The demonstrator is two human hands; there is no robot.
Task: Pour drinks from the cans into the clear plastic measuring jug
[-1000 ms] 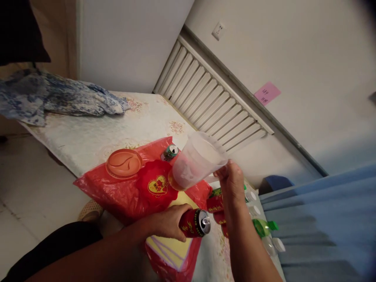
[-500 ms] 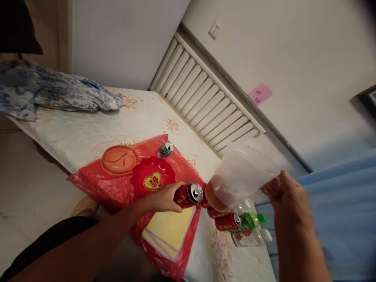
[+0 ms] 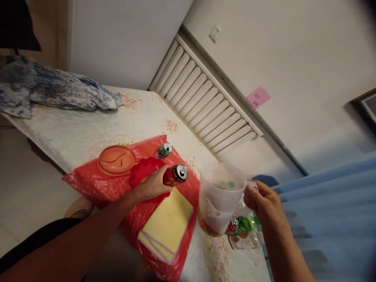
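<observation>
My left hand [image 3: 154, 183] is wrapped round a red and black drink can [image 3: 173, 177], its top tab open. The can is held above a red scalloped plate [image 3: 138, 172], which it and my hand partly cover. My right hand [image 3: 266, 201] grips the handle of a translucent plastic pitcher [image 3: 219, 203] with brownish liquid low inside. The pitcher stands nearly upright and hides part of the cans and bottles behind it. Below my left hand lie folded yellow cloths [image 3: 169, 227] on a red plastic sheet [image 3: 117, 203].
On the sheet are an orange divided dish [image 3: 116, 159] and a small green can [image 3: 163, 150]. A green-tinted bottle [image 3: 245, 224] and a clear labelled bottle [image 3: 243, 241] lie at the right. Patterned cloth [image 3: 67, 88] covers the table's far left, and a radiator [image 3: 205, 98] runs behind.
The pitcher has swung from a tilted pose to nearly upright and come lower and left. My left hand has moved the can slightly left and up.
</observation>
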